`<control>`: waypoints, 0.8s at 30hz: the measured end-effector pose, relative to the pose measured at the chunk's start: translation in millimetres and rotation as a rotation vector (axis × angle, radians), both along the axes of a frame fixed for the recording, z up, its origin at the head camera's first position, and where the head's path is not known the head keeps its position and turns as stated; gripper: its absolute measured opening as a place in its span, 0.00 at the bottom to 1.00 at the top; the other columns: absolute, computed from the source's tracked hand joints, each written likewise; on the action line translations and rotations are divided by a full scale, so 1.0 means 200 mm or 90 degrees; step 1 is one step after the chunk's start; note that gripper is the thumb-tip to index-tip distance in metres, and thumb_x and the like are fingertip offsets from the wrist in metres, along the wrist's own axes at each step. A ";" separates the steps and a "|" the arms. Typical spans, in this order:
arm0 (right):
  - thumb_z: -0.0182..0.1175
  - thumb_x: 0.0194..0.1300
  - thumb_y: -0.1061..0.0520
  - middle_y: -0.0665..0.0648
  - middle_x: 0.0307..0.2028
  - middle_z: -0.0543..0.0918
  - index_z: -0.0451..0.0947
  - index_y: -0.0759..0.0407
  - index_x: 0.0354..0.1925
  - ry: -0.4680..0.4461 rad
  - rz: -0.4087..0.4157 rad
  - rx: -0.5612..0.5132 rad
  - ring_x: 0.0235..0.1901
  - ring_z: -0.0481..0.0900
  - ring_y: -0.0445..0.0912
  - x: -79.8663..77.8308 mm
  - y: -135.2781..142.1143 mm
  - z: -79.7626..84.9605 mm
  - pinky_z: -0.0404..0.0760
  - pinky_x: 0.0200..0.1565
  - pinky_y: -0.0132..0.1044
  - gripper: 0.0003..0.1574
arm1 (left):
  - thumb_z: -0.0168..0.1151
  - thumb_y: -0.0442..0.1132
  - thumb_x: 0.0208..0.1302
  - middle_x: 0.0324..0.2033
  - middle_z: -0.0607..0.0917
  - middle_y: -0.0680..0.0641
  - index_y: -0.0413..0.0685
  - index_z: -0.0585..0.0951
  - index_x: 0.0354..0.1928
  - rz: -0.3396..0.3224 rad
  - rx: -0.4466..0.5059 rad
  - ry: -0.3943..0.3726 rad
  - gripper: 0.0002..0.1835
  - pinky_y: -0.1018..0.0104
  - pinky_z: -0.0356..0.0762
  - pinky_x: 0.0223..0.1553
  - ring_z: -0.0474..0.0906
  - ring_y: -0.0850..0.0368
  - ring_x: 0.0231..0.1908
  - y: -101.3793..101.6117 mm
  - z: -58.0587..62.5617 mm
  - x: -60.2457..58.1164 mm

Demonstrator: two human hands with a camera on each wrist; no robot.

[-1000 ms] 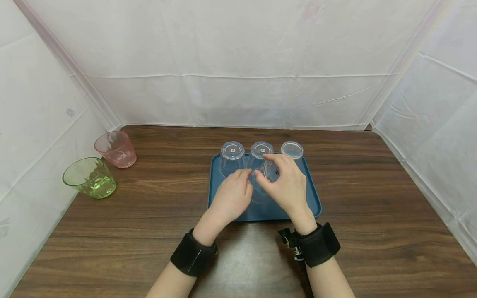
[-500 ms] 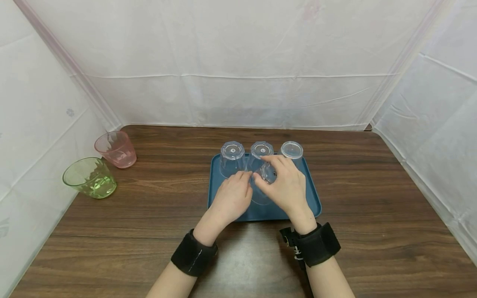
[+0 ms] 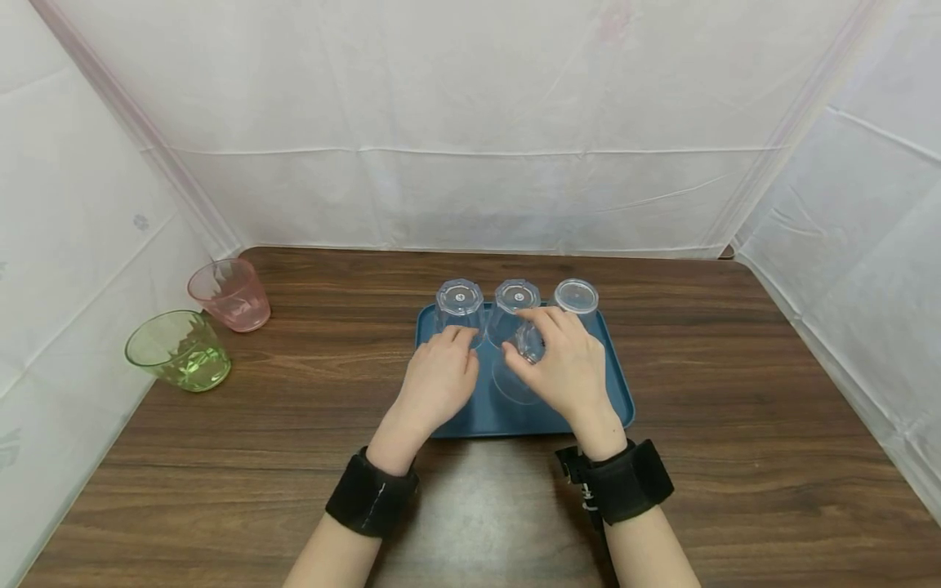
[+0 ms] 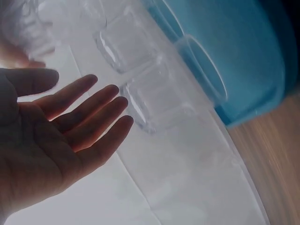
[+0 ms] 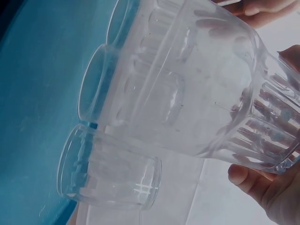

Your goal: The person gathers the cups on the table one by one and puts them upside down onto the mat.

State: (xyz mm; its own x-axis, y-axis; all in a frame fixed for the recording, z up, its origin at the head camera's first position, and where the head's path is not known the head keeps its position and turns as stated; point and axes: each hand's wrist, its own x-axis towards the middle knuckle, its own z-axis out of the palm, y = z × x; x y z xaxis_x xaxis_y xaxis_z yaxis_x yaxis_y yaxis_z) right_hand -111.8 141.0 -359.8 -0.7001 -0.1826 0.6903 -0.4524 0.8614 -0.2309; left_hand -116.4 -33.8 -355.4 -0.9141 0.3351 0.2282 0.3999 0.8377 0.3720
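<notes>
Because the near glass (image 5: 211, 93) was mouth-down, the right hand (image 3: 572, 369) gripped it from above, presumably for steadiness; left hand (image 3: 439, 378) spread, empty.

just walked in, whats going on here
A person's right hand holds a clear glass mouth-down over a blue tray; whether the glass touches it is hard to tell. The left hand is open, holding nothing. Three more clear glasses stand upside down along the tray's far side. A green glass and a pink glass sit on the table to the left.
</notes>
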 end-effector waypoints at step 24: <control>0.62 0.51 0.39 0.56 0.42 0.81 0.78 0.54 0.48 -0.094 -0.081 0.040 0.37 0.77 0.49 -0.01 0.10 0.00 0.70 0.18 0.38 0.29 | 0.43 0.42 0.66 0.54 0.72 0.33 0.36 0.72 0.55 0.195 0.106 -0.009 0.21 0.42 0.68 0.47 0.69 0.37 0.50 -0.40 0.10 -0.09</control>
